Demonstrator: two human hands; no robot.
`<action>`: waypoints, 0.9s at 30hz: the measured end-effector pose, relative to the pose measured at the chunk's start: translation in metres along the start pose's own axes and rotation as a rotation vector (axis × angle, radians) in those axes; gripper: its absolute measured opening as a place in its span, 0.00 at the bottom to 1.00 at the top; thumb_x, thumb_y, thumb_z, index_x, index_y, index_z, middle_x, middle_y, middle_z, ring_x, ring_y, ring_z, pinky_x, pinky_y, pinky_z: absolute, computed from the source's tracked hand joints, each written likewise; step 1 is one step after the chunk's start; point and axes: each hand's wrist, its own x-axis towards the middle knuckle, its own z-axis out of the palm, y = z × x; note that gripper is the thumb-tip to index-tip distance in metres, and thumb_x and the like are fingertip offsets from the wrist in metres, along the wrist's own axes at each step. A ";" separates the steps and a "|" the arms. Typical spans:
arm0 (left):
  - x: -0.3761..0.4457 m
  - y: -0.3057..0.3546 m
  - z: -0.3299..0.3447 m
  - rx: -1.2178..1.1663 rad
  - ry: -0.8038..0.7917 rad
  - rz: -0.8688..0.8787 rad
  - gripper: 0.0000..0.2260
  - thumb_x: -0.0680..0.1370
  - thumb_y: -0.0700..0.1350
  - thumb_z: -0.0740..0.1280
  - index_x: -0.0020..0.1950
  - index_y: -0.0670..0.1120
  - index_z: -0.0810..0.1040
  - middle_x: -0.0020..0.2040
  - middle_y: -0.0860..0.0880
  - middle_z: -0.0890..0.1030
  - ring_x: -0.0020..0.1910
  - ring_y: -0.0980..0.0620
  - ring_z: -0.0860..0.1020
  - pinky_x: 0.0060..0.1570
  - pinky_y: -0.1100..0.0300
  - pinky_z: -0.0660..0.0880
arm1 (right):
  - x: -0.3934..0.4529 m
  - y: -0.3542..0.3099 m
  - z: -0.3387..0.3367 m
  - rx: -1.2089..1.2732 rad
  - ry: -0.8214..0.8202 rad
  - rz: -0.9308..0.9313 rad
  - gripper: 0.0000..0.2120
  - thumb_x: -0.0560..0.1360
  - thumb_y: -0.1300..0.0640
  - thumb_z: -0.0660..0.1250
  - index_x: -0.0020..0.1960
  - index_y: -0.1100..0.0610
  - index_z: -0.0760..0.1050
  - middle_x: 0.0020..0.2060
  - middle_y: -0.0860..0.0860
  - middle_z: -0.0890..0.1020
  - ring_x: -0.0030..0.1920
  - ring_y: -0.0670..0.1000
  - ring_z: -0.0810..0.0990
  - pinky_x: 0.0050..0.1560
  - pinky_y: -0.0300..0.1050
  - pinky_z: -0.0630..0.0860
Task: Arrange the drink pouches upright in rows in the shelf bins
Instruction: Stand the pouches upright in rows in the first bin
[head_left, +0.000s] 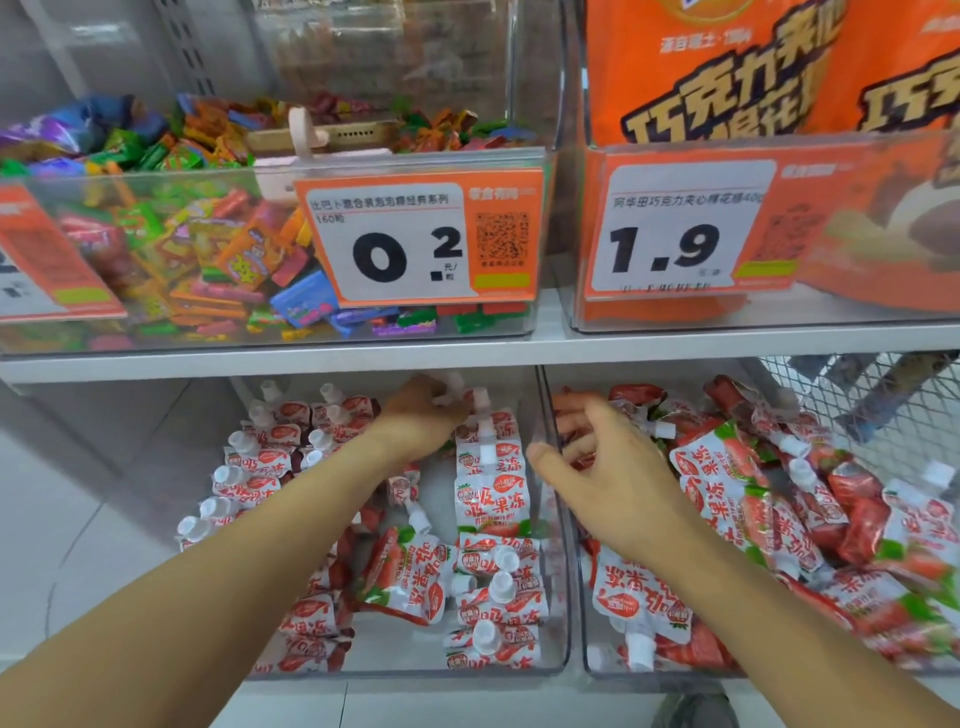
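White shop shelf (467, 358), pale floor tiles at left, wire mesh basket (852, 395) at right. Upper shelf: clear bin of glossy coloured candy (182, 249), orange snack bags (727, 73), orange price tags. Lower shelf: two clear plastic bins. Left bin (558, 597) holds soft red-white drink pouches (491, 501) with white screw caps, upright in rows along left and right sides, some toppled in middle. Right bin (584, 649) holds loose jumbled heap. Left hand (421, 415) grips pouch spout at back of left bin. Right hand (608, 467) hovers over bin divider, fingers spread, relaxed, holding nothing.
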 end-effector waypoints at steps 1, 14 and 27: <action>0.001 0.001 0.000 0.024 -0.047 0.045 0.15 0.79 0.54 0.62 0.59 0.46 0.76 0.56 0.49 0.80 0.50 0.51 0.77 0.44 0.59 0.72 | 0.000 0.000 0.000 -0.003 0.001 0.000 0.16 0.77 0.40 0.64 0.56 0.45 0.61 0.52 0.45 0.75 0.42 0.34 0.72 0.34 0.29 0.64; -0.029 0.002 -0.005 0.207 -0.384 0.343 0.09 0.82 0.57 0.53 0.56 0.58 0.71 0.45 0.57 0.78 0.43 0.57 0.75 0.45 0.62 0.72 | 0.002 0.004 0.002 0.027 0.005 -0.041 0.14 0.77 0.42 0.66 0.55 0.45 0.64 0.53 0.46 0.76 0.44 0.36 0.75 0.38 0.29 0.66; -0.038 -0.012 -0.024 0.225 -0.417 0.307 0.17 0.82 0.50 0.58 0.71 0.56 0.69 0.67 0.56 0.75 0.63 0.55 0.73 0.65 0.59 0.68 | 0.063 -0.048 0.017 -0.676 -0.290 -0.417 0.19 0.75 0.39 0.64 0.57 0.52 0.75 0.50 0.53 0.81 0.47 0.54 0.80 0.49 0.50 0.79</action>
